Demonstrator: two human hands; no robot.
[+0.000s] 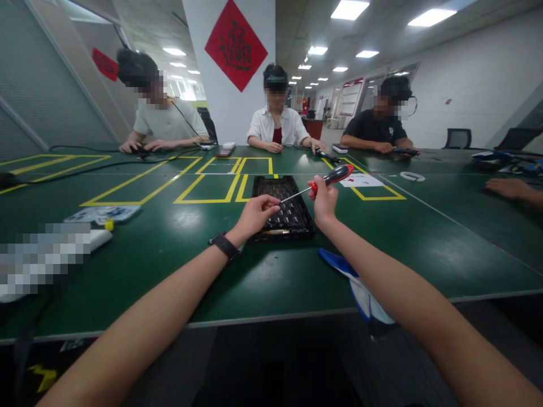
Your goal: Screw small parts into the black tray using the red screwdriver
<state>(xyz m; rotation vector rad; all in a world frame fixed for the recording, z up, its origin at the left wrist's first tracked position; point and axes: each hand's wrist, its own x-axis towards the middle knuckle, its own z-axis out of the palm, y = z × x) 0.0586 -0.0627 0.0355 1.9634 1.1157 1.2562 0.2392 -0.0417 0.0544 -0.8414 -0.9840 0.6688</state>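
A screwdriver (337, 174) with a red and black handle is in my right hand (324, 200), whose fingers wrap round the front of the handle. Its thin metal shaft slants down and left to the fingertips of my left hand (259, 215). That hand is closed in a pinch at the shaft's tip; whatever small thing it may hold there is hidden. Below both hands lies an open black case (303, 217) with rows of small metallic pieces in its slots. A strip with a brownish part runs along the case's near edge.
A blue and white glove-like cloth (339, 263) lies under my right forearm at the green table's (271, 282) front edge. Paper (362, 181) lies beyond my right hand. Left are a flat patterned packet (102, 213) and cables. Three people sit opposite; another person's hand (509, 188) rests at right.
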